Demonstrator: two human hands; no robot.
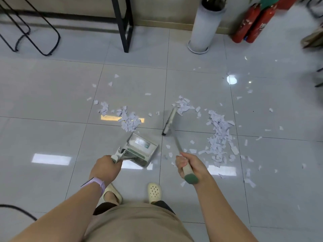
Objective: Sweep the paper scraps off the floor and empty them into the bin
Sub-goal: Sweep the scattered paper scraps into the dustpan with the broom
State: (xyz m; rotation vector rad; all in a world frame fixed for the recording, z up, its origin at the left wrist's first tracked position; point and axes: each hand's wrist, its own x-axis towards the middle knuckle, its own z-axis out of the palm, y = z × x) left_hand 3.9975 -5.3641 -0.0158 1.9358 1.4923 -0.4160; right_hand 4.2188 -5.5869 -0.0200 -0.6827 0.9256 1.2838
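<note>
Two hands engaged: left hand [106,165] grips dustpan [141,148] handle; right hand [189,165] grips broom [168,122] handle. Scraps [219,135] litter floor [52,102].

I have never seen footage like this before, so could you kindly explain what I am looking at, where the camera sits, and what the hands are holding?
There is no machine: the single camera sits on a person's head, looking down at their own arms and feet. The left hand grips the handle of a dustpan resting on the tiled floor. The right hand grips a broom, its head down among the torn paper scraps. More scraps lie just beyond the dustpan. No bin is visible.
</note>
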